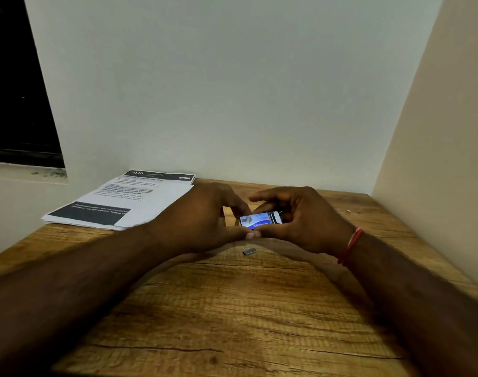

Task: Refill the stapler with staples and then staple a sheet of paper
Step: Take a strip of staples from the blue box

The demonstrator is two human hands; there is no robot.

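A small blue and white staple box (259, 219) is held just above the wooden table (232, 308), between both hands. My left hand (202, 216) pinches its left end and my right hand (295, 219) grips its right end with curled fingers. A short grey strip of staples (249, 251) lies loose on the table just in front of the hands. A stack of printed paper sheets (129, 200) lies at the back left of the table. No stapler is in view.
White walls close the table in at the back and on the right. A small pale scrap (349, 211) lies near the right wall. A dark window opening (17, 91) is at the far left.
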